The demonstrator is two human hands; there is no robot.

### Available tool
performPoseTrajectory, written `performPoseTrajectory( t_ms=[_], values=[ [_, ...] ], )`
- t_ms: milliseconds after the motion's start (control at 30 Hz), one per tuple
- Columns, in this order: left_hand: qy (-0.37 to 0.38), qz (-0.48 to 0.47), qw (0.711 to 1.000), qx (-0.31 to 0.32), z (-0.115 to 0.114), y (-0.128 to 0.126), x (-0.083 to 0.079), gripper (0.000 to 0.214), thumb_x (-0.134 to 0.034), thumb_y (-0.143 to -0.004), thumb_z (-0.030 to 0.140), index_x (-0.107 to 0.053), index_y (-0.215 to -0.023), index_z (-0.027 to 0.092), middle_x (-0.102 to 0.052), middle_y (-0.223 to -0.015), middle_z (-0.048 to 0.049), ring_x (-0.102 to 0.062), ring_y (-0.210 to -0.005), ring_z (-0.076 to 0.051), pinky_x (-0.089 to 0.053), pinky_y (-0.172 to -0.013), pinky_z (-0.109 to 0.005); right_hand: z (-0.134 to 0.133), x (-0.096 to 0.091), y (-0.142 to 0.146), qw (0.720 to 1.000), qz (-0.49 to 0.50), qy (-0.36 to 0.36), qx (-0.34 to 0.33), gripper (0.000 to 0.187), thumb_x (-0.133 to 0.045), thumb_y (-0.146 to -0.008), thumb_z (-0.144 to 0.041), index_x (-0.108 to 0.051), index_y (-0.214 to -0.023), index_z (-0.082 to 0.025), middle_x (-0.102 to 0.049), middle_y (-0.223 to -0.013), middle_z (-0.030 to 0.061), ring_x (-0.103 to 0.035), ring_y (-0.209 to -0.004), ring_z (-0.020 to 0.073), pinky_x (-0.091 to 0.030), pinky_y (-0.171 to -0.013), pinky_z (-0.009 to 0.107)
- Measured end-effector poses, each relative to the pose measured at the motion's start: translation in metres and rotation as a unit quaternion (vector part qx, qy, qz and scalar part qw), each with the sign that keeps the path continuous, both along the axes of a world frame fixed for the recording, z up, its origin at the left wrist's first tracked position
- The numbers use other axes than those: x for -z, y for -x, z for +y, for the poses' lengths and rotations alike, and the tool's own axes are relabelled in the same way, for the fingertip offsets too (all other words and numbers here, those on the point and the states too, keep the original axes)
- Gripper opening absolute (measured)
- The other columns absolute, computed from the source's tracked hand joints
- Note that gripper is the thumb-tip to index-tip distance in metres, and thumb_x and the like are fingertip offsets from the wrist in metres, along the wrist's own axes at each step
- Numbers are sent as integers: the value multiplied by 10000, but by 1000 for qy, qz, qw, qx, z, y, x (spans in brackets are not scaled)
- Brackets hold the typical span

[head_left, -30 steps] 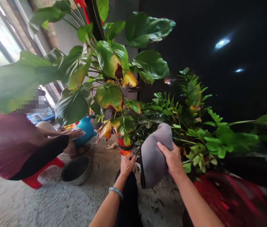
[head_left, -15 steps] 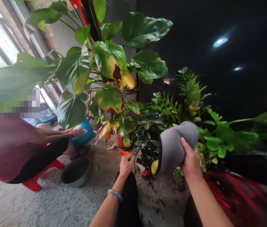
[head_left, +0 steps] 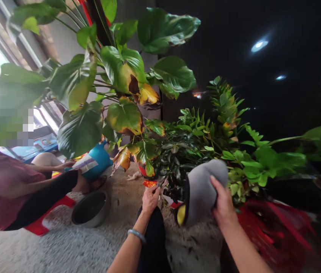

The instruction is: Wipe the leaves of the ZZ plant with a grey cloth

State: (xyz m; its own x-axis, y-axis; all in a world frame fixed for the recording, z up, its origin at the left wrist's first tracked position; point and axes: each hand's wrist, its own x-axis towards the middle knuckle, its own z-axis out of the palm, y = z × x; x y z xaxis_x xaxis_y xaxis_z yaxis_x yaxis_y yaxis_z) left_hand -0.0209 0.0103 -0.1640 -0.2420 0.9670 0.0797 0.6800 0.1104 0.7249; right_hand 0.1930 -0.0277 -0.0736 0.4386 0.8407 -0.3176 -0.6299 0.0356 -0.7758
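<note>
My right hand (head_left: pixel 223 203) grips a grey cloth (head_left: pixel 202 189) with a black edge and a yellow patch, held against the fronds of a small-leaved potted plant (head_left: pixel 203 140). My left hand (head_left: pixel 150 197) rests on my dark-clad knee, fingers pinched on a thin stem or strip near a red, glittery tag (head_left: pixel 150 183); I cannot make out what it holds. A big-leaved plant (head_left: pixel 120 87) with yellowing, brown-edged leaves rises just behind.
Another person in a maroon top (head_left: pixel 3 189) squats on a red stool (head_left: pixel 39 223) at the left, handling a blue pot (head_left: pixel 96 163). A metal bowl (head_left: pixel 90 208) lies on the grey floor. Red pots (head_left: pixel 268 231) stand at the right, against a dark wall.
My right hand swung the cloth to the right onto the fronds, then lowered it slightly. The other person leaned further left. My left hand stayed on my knee.
</note>
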Motion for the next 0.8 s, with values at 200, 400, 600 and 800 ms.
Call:
performPoseTrajectory(
  t_ms=[200,400,600,800],
  values=[
    [-3,-5,1000,-2,0,-6,-3,292,-454,-762,287,-602,-531,187,-590,-547,8,-527,-590,-135,-344,-577,-226,37,6,-1,992,31,77,-97,213,-725,-510,-311,-639,-675,-208,-715,-639,39,-678,-828,268,-550,-672,349],
    [3,-2,1000,-4,0,-1,2,289,-456,-780,260,-634,-563,190,-619,-567,5,-536,-592,-130,-346,-575,-220,-14,28,26,969,64,94,-218,222,-773,-418,-269,-626,-560,-180,-650,-478,21,-652,-525,241,-523,-504,326],
    [2,2,1000,-18,3,1,8,254,-497,-772,276,-676,-614,190,-622,-584,4,-540,-608,-132,-356,-595,-217,35,-28,1,990,54,-102,-84,326,-753,-533,-333,-673,-820,-204,-725,-709,-20,-674,-683,197,-538,-651,307],
    [4,14,1000,-19,2,1,7,261,-497,-796,268,-657,-604,193,-627,-595,2,-554,-631,-140,-359,-604,-225,23,12,19,967,53,116,-223,171,-720,-503,-283,-666,-621,-172,-672,-508,48,-673,-618,275,-532,-605,377]
  ],
)
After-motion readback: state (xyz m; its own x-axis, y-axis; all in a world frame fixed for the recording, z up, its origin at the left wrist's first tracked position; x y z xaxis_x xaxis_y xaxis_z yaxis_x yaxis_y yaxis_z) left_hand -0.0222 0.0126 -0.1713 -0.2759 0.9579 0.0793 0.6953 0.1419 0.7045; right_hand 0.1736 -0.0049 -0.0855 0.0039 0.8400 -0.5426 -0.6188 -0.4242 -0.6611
